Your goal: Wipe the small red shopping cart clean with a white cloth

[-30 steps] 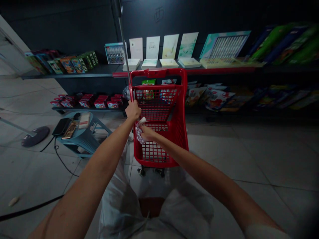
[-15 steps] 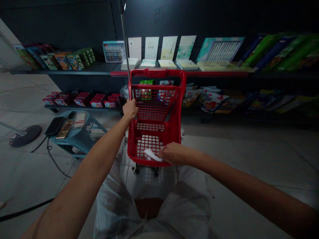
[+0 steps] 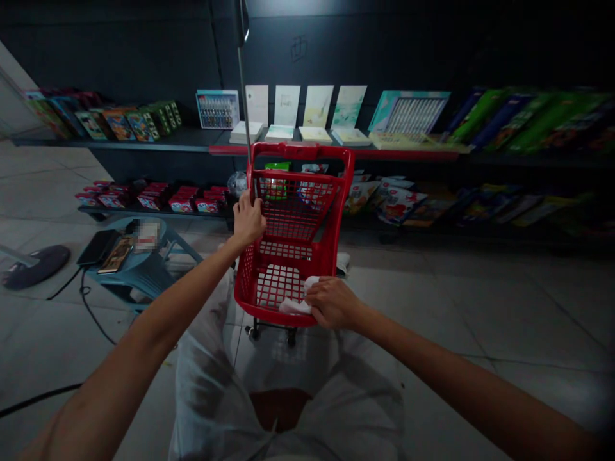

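Note:
A red plastic shopping cart [image 3: 331, 224] stands upright between my knees, its basket of open mesh. My left hand [image 3: 248, 219] is closed around the cart's left side rim, near where a thin metal pole [image 3: 244, 89] rises. At the near right corner of the basket, my right hand [image 3: 331, 299] grips a white cloth [image 3: 295, 307] and presses it against the rim. Part of the cloth hangs over the front edge; the rest is hidden under my fingers.
Behind the cart, a dark shelf [image 3: 158, 146] carries books, boxed pen sets and packets. Snack bags [image 3: 396, 200] and red boxes [image 3: 156, 196] fill the lower level. To my left are a blue stool [image 3: 158, 272] with a phone-like device on it, cables and a round stand base [image 3: 38, 266].
My right hand has shifted the cloth slightly along the near right corner. The fingers of my left hand have loosened a little on the rim. The view has tilted slightly upward.

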A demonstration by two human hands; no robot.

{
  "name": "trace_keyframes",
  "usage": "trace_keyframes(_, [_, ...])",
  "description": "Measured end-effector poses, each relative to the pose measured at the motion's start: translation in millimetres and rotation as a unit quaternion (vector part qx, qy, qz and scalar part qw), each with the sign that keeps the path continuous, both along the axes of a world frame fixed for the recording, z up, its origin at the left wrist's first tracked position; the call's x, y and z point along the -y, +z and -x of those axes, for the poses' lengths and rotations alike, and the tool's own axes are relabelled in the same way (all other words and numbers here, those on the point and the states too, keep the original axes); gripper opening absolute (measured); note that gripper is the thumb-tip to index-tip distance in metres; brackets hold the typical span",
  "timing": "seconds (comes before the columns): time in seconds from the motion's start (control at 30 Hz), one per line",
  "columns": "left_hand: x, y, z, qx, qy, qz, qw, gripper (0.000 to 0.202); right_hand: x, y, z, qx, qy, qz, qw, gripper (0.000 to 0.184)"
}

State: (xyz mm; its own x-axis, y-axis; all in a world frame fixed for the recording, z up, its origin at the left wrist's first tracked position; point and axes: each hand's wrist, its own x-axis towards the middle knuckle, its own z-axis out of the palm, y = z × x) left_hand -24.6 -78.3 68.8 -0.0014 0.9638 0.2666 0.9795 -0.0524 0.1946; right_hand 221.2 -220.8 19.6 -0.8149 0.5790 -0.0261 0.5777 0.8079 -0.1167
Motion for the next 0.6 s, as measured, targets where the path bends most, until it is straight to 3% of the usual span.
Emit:
trace_keyframes(0.1, [54, -7.5, -12, -0.016, -0.066, 0.018, 0.998, 0.039, 3, -1.1, 10, 0.003, -0.024, -0.006, 1.000, 0.018])
trace_keyframes(0.2, [110, -27.4, -20, 0.006, -0.167, 0.099, 0.981, 0.034, 4, -7.4, 21, -0.007, -0.040, -0.015, 0.999, 0.019])
trace_keyframes(0.27, [135, -38.9, -21, -0.005, -0.161, 0.151, 0.975, 0.037, 5, -12.8, 30, -0.018, -0.047, -0.023, 0.998, 0.020])
trace_keyframes(0.37, [150, -45.8, -16, -0.048, -0.124, 0.190, 0.973, 0.052, 7, -16.8, 42, -0.026, -0.043, -0.026, 0.998, 0.021])
trace_keyframes(0.47, [157, -48.4, -6, -0.054, -0.087, 0.158, 0.982, 0.055, 10, -15.9, 51, -0.038, -0.043, -0.025, 0.998, 0.021])
trace_keyframes(0.6, [173, -62.7, 6, -0.046, -0.130, 0.140, 0.980, 0.053, 13, -15.0, 55, -0.056, -0.048, -0.028, 0.997, 0.022])
